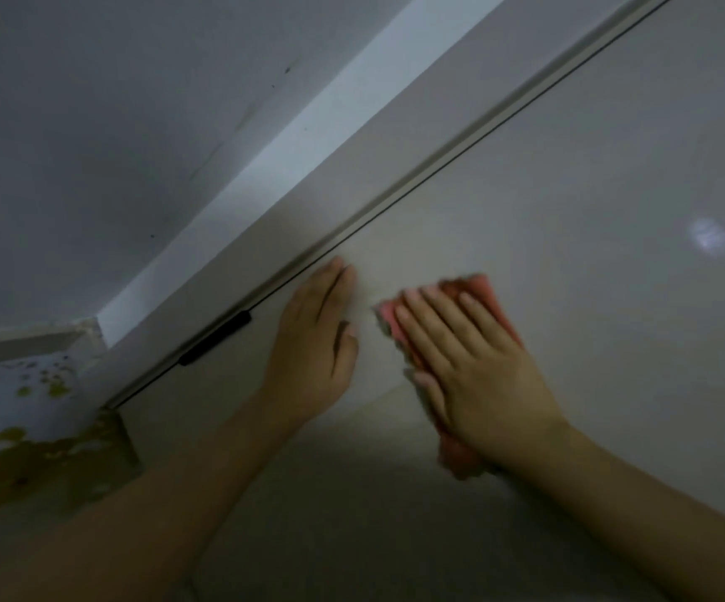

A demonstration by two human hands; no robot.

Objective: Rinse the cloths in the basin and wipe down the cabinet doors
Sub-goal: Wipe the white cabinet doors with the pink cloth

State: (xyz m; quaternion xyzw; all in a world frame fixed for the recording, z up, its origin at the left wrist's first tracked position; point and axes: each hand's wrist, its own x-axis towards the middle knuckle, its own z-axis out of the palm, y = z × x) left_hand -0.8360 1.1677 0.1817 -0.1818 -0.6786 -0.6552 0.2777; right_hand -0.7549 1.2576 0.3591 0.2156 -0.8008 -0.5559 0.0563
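A pale, glossy cabinet door (pixel 569 202) fills the right and middle of the view, seen from below at a slant. My right hand (pixel 473 362) lies flat with straight fingers on a pink cloth (pixel 489 293) and presses it against the door. The cloth sticks out beyond my fingertips and below my wrist. My left hand (pixel 315 349) rests flat on the same door just to the left of the cloth, fingers straight and together, holding nothing. The frame is blurred by motion.
A dark seam (pixel 439 167) runs diagonally along the door's upper edge, with a small black hinge or handle piece (pixel 215 338) on it. Above lies the grey ceiling (pixel 91 123). At the lower left is a white surface with yellow-green blotches (pixel 26 436).
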